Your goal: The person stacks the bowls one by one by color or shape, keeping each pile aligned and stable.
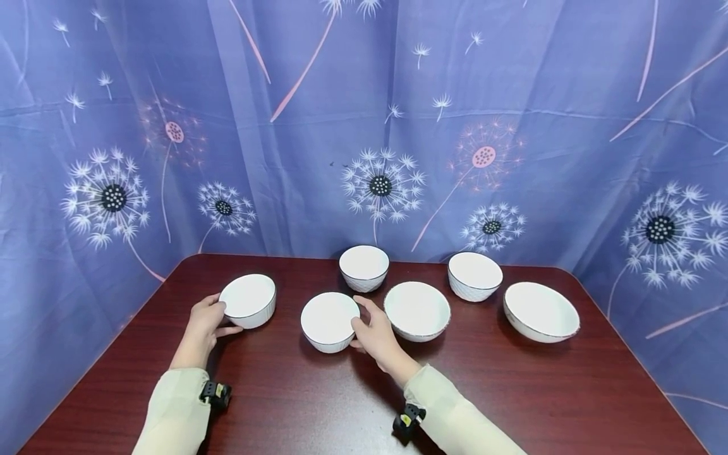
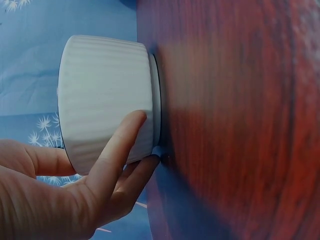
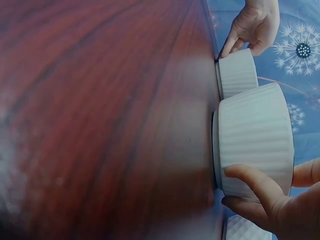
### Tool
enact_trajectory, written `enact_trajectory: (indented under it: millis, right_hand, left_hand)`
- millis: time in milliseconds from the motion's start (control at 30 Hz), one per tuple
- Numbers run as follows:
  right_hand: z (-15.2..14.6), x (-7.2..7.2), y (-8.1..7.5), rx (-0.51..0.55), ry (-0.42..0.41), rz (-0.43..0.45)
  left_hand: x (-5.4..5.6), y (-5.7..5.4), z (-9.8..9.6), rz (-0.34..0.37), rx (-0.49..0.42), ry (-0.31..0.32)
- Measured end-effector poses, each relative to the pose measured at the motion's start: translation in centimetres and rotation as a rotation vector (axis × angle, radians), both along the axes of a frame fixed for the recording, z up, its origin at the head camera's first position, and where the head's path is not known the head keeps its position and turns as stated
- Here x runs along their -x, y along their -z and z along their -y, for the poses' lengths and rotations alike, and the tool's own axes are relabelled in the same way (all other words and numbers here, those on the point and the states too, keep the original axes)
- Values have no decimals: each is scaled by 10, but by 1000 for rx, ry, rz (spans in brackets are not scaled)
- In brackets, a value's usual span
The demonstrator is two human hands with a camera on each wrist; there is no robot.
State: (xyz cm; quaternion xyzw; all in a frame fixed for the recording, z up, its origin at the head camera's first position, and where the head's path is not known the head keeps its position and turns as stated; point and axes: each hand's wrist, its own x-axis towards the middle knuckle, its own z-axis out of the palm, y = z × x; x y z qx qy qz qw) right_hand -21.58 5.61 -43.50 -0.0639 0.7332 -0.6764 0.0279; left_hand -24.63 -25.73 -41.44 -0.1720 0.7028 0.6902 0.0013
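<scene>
At the left of the table, my left hand (image 1: pixel 203 325) holds a white ribbed bowl (image 1: pixel 248 301) by its near left side. In the left wrist view, fingers spread along the wall of that bowl (image 2: pixel 107 100), one near its foot, and the thumb is at the rim. Nearer the middle, my right hand (image 1: pixel 376 333) grips a second white ribbed bowl (image 1: pixel 328 321) from its right side. The right wrist view has this bowl (image 3: pixel 256 135) with fingers on its lower wall and the thumb by its rim. Both bowls stand upright with dark thin rims.
Just right of my right hand is a wide white bowl (image 1: pixel 417 311). Two textured bowls stand at the back, one in the middle (image 1: pixel 364 268) and one further right (image 1: pixel 474 276). Another wide bowl (image 1: pixel 541 311) is at the far right. A blue dandelion curtain (image 1: pixel 318 158) hangs behind the dark red table (image 1: pixel 307 404).
</scene>
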Motion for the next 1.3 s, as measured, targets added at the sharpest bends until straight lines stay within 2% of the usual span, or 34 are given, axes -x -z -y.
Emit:
enact_trajectory:
  millis: [133,333,467,500,533,700,767,933,1300]
  right_hand:
    - [0,-1,2,-9,3,13]
    - [0,-2,0,-7,-2,26]
    - [-2,-4,-1,10,-32,15]
    - [-2,-6,-5,14,-42,20]
    - [-3,-9,-10,3,-49,16]
    - [-6,-8,-12,-127,-69,-32]
    - [-8,-3,-5,-152,-85,-46]
    - [-8,-1,-6,-120,-136,-14]
    - [-6,3,-5,-186,-117,61]
  left_hand:
    - [-3,-3,-3,32,23,9]
    - [-3,-4,-3,26,25,15]
    - [-3,-5,-3,27,33,19]
    - [-3,-5,-3,29,37,19]
    - [-3,-5,-3,31,41,20]
    - [-2,-7,-1,36,51,32]
    - [-3,-8,0,32,49,39]
    - [-3,-9,3,33,45,46]
    - [0,-8,7,35,34,17]
